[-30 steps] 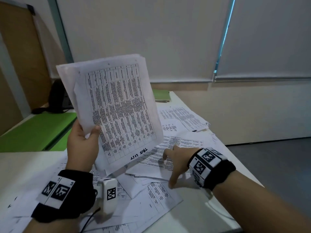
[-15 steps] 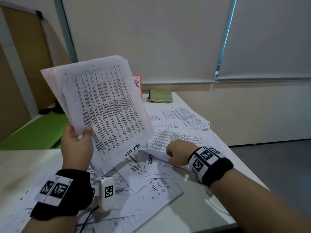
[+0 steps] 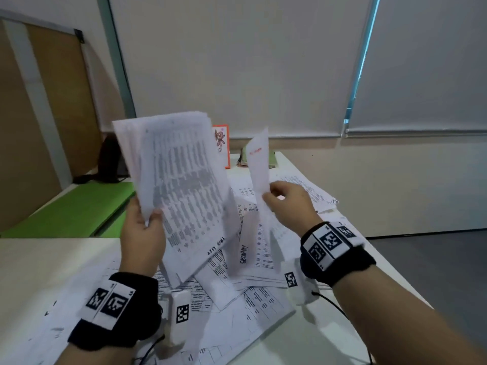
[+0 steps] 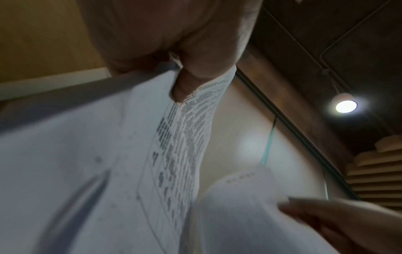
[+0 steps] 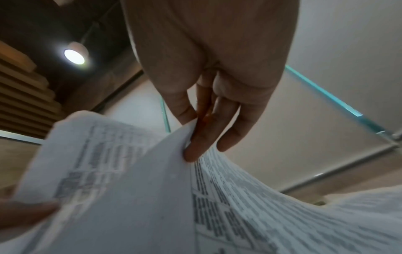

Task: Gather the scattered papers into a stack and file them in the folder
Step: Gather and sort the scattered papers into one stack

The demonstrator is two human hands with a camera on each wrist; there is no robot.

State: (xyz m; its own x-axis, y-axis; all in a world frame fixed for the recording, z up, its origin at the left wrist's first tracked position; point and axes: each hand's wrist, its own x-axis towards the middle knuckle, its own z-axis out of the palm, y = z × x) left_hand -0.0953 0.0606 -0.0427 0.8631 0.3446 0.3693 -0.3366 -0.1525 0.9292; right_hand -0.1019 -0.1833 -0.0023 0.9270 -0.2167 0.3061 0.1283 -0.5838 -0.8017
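Note:
My left hand (image 3: 143,233) grips the lower left edge of a stack of printed sheets (image 3: 181,185), held upright above the white table (image 3: 337,330); the thumb presses the front page (image 4: 185,137). My right hand (image 3: 287,204) pinches a single printed sheet (image 3: 259,164) between thumb and fingers and holds it up just right of the stack; the same sheet (image 5: 239,197) curves below the fingers (image 5: 195,147). More loose papers (image 3: 253,296) lie scattered on the table beneath both hands. A folder cannot be told apart for certain.
An orange-framed card with a flower drawing (image 3: 220,143) stands at the table's far edge beside a green notebook (image 3: 272,160). A green surface (image 3: 68,209) and a dark bag (image 3: 110,162) lie to the left. The table's right edge drops to grey floor (image 3: 434,259).
My right hand took hold of a sheet on the table and lifted it up beside the stack. The left hand's stack shifted right and turned more upright.

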